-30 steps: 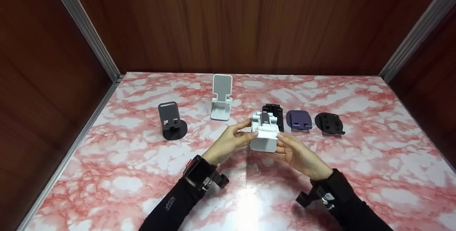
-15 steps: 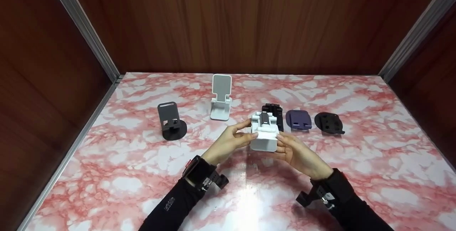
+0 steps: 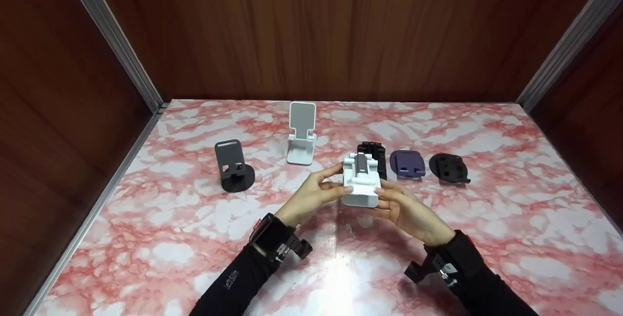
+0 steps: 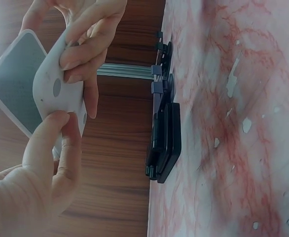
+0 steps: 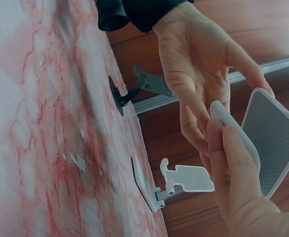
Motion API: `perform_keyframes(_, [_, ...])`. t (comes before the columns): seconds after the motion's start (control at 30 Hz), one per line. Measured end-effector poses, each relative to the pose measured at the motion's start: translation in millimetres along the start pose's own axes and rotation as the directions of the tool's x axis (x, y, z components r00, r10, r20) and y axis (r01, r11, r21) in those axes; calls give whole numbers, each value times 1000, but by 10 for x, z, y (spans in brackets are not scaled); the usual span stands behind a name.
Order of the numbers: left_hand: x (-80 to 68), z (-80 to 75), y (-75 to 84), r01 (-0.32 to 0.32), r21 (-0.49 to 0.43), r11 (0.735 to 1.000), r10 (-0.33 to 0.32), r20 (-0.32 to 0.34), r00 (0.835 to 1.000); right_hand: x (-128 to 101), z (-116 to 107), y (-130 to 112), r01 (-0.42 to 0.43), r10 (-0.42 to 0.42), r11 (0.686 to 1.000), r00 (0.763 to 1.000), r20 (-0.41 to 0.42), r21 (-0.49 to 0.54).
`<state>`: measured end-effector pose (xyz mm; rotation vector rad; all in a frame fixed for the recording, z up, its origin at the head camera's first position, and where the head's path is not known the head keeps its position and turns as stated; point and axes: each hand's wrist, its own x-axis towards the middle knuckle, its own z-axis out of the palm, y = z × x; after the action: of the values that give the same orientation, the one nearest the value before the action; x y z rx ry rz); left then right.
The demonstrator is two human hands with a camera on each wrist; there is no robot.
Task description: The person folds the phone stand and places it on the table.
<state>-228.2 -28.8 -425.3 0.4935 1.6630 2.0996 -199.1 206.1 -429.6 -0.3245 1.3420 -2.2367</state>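
— Two hands on one thing, is that right?

— Yes. Both hold a white folding phone stand (image 3: 360, 184) above the pink marbled table (image 3: 146, 238), near its middle and a little toward the person. The left hand (image 3: 311, 195) grips the stand's left side, fingers curled round the edge and the thumb on top. The right hand (image 3: 406, 211) holds the right side, thumb pressed to the front plate, fingers underneath.

— Is the stand touching the table?

— From the head view I cannot tell for sure; its lower end is close to the surface. In the left wrist view the stand (image 4: 41, 89) is pinched between fingertips of both hands, with the left thumb (image 4: 53, 143) under its rounded corner. A grey pad covers its flat face.

— And from the other wrist?

— The right thumb (image 5: 233, 163) lies along the stand's (image 5: 275, 138) thin edge, and the left hand (image 5: 198, 64) reaches in from above with its fingers on the same edge.

— What else is on the table?

— Five more stands. A dark grey one on a round base (image 3: 233, 166) stands at the left. A white one (image 3: 302, 133) stands opened up behind the hands. A folded black one (image 3: 372, 158) lies just behind the held stand, then a purple one (image 3: 408, 164) and a black oval one (image 3: 448, 168) in a row to the right. Dark wood walls (image 3: 340, 28) close in the table on three sides.
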Motion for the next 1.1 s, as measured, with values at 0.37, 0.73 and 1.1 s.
perform_keyframes(0.37, [-2,19,-4,-11,26,1000,11,-10,1000,22,3,-2,-14,13,1000,999,-31,-27])
perform_keyframes(0.73, [23,24,-37,-6,104,995,7,-9,1000,23,-29,21,-21,20,999,999,-48,-32])
perform_keyframes(1.1, [7,25,-44,-21,117,993,21,-7,1000,33,-38,26,-17,16,998,999,-31,-62])
